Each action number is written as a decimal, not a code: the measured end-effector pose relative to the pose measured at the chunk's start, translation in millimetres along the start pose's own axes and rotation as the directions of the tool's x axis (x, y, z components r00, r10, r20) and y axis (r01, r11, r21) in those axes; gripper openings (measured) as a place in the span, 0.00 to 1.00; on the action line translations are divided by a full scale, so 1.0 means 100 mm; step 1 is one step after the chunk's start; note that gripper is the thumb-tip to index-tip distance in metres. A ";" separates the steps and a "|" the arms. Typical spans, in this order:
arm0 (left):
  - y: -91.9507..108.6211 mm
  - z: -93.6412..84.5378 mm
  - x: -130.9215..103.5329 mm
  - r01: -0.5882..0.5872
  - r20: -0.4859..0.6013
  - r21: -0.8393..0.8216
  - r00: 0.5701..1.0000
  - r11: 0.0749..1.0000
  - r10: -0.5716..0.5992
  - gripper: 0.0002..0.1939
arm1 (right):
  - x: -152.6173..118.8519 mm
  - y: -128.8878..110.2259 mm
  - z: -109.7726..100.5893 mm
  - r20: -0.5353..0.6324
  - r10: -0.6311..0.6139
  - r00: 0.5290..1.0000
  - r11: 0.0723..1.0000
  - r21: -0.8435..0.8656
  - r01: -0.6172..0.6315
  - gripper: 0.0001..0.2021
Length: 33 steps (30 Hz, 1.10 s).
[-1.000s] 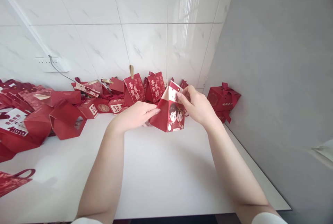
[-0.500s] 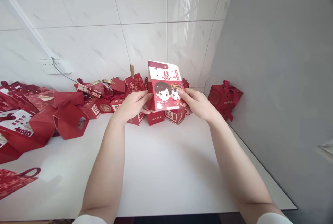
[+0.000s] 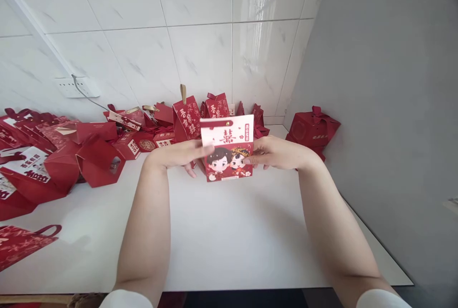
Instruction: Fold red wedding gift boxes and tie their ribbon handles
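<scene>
Between both hands I hold a red and white gift box (image 3: pixel 229 155) printed with two cartoon figures and a dark red character. My left hand (image 3: pixel 181 154) grips its left side, with the thumb on the front and one or more fingers reaching below. On the right side, my right hand (image 3: pixel 270 152) has its thumb across the printed front; its other fingers are partly hidden behind. The box is above the white table (image 3: pixel 229 236), its printed front facing me. Directly behind it stand red gift boxes, among them one with a tan loop (image 3: pixel 186 115).
Many red boxes and bags crowd the left side, including a box with a round window (image 3: pixel 102 162). A red bag with a loop handle (image 3: pixel 26 246) lies at the near left. At right, a ribboned red box (image 3: pixel 311 129) sits against the grey panel (image 3: pixel 386 107).
The box has come lower and nearer to me, and its front has turned more squarely toward me. Both hands moved with it, uncovering more of the boxes behind.
</scene>
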<state>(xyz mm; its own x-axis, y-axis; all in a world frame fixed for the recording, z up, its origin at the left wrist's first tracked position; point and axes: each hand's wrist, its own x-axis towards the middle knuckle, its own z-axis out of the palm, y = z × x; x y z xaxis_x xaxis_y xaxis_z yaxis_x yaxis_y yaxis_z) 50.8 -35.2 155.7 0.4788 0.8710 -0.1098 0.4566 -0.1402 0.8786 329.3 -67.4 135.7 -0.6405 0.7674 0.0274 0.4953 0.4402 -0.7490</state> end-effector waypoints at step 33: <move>-0.41 -0.32 0.23 -0.345 -0.303 -0.416 0.925 0.842 0.229 0.23 | -0.07 -0.28 0.14 -0.217 -0.312 0.925 0.944 0.040 0.328 0.22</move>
<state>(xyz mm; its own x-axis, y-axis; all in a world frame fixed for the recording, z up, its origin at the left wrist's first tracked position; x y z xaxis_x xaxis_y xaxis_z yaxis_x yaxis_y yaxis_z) 19.3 5.8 132.4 0.3203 0.9162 0.2407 -0.0924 -0.2227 0.9705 311.7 -91.7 147.7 -0.6194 0.6737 0.4031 0.2343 0.6486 -0.7241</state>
